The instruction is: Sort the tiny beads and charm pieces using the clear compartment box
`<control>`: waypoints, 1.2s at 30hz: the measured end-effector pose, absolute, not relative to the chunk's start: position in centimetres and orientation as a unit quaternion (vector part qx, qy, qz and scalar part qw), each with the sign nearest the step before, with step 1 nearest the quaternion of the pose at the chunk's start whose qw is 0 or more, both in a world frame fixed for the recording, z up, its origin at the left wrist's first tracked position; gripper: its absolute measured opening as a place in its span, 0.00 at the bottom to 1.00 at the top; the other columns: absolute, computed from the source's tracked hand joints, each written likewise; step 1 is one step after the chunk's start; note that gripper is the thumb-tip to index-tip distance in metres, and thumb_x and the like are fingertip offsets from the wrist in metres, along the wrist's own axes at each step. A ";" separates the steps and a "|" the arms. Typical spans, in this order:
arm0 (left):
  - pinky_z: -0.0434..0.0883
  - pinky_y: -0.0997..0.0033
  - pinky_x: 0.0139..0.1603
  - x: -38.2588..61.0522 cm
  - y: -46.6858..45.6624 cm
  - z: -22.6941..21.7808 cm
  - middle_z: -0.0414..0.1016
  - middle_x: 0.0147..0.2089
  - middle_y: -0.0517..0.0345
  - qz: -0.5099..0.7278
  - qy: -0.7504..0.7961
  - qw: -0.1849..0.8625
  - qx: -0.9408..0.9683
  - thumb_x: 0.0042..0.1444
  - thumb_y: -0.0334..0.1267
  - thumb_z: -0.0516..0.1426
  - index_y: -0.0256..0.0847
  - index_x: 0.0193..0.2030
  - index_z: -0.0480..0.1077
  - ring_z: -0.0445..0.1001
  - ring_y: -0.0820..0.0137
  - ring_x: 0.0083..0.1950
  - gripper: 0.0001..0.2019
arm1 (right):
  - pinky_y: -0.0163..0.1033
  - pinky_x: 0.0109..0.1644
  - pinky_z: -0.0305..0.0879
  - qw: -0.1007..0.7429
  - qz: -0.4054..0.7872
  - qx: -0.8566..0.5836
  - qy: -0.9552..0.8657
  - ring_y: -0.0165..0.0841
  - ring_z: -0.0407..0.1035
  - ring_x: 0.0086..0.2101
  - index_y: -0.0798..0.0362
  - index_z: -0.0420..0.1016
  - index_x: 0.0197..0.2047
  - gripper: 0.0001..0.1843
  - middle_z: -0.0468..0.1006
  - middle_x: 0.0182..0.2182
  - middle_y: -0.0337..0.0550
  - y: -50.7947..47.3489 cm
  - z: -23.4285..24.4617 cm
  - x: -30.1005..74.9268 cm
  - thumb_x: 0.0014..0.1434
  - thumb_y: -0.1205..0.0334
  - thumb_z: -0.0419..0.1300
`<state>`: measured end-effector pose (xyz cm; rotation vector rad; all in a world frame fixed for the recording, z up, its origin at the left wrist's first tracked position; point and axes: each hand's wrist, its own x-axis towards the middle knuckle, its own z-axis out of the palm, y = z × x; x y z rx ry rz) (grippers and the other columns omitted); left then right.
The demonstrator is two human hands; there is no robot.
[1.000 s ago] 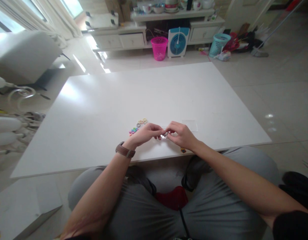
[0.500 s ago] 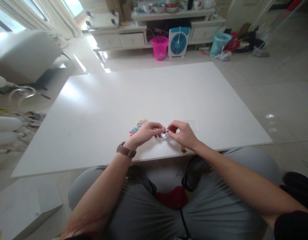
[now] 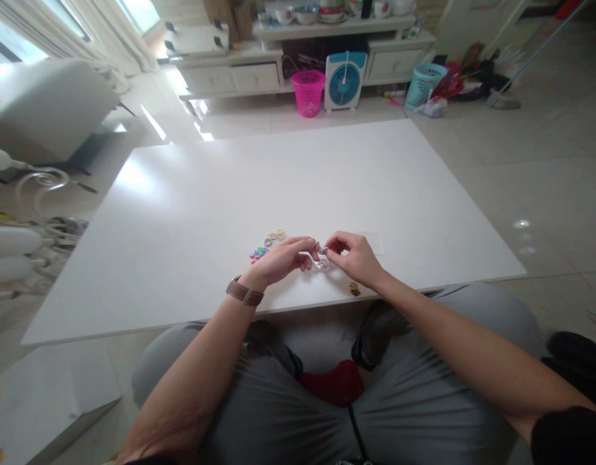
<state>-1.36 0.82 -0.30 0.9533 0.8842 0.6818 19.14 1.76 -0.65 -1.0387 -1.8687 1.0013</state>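
Observation:
Over the near part of the white table, my right hand [image 3: 352,255] pinches a small silvery-white piece [image 3: 323,250] between thumb and fingertips. What kind of piece it is cannot be made out. My left hand [image 3: 294,254], with a brown watch strap at the wrist, has its fingertips closed against the same piece from the left. Just below the fingers is a small clear plastic item [image 3: 320,265], partly hidden. Beside my left hand lie several small colourful pieces [image 3: 259,254] and several small rings [image 3: 277,234]. A yellow and dark figure piece [image 3: 354,289] lies below my right wrist.
A flat clear rectangle [image 3: 374,243] lies beyond my right hand on the white table [image 3: 288,174]. Across the floor stand a pink basket [image 3: 308,93], a blue and white fan [image 3: 345,81] and a light blue basket [image 3: 424,86]. The table's near edge runs above my knees.
My left fingers have straightened a little, and their tips have shifted slightly at the silvery piece. The right hand has turned slightly, still pinching. The figure piece shows more fully.

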 end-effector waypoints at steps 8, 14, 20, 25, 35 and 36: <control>0.60 0.76 0.29 -0.6 0.4 -0.1 0.67 0.27 0.65 0.318 0.442 0.666 0.510 0.48 0.48 0.70 0.36 0.33 0.71 0.62 0.79 0.27 0.18 | 0.36 0.32 0.62 0.379 0.408 -0.411 -0.722 0.30 0.68 0.27 0.52 0.75 0.30 0.03 0.76 0.24 0.36 1.7 -0.8 19.0 0.55 0.66 0.62; 0.60 0.75 0.30 -0.8 0.7 0.0 0.66 0.26 0.64 0.315 0.436 0.635 0.554 0.52 0.52 0.67 0.36 0.30 0.71 0.62 0.79 0.27 0.19 | 0.37 0.33 0.64 0.379 0.463 -0.410 -0.689 0.31 0.69 0.27 0.52 0.75 0.30 0.04 0.75 0.24 0.36 1.8 -0.8 19.0 0.55 0.63 0.64; 0.59 0.75 0.30 -1.6 1.0 0.3 0.66 0.26 0.64 0.304 0.436 0.645 0.550 0.52 0.51 0.68 0.37 0.32 0.72 0.62 0.78 0.27 0.19 | 0.38 0.33 0.67 0.355 0.602 -0.369 -0.613 0.31 0.69 0.27 0.52 0.77 0.31 0.10 0.77 0.26 0.37 2.3 -0.9 19.3 0.51 0.55 0.68; 0.57 0.75 0.30 -1.9 1.0 0.5 0.67 0.28 0.63 0.282 0.422 0.659 0.555 0.53 0.49 0.67 0.36 0.33 0.73 0.62 0.78 0.29 0.17 | 0.37 0.33 0.67 0.324 0.689 -0.343 -0.550 0.28 0.68 0.26 0.53 0.79 0.31 0.11 0.77 0.25 0.38 2.5 -1.1 19.4 0.51 0.54 0.70; 0.56 0.74 0.29 -2.1 0.9 1.0 0.65 0.27 0.64 0.263 0.391 0.690 0.549 0.53 0.48 0.68 0.37 0.32 0.71 0.60 0.78 0.28 0.16 | 0.36 0.31 0.66 0.278 0.746 -0.303 -0.523 0.28 0.67 0.26 0.53 0.78 0.32 0.15 0.75 0.25 0.37 2.2 -0.4 19.5 0.50 0.51 0.73; 0.56 0.74 0.29 -2.1 0.9 1.0 0.65 0.27 0.64 0.262 0.388 0.689 0.553 0.53 0.48 0.68 0.37 0.32 0.71 0.60 0.78 0.28 0.16 | 0.36 0.31 0.65 0.276 0.754 -0.301 -0.514 0.27 0.66 0.26 0.53 0.79 0.32 0.15 0.75 0.25 0.37 2.2 -0.4 19.5 0.48 0.52 0.74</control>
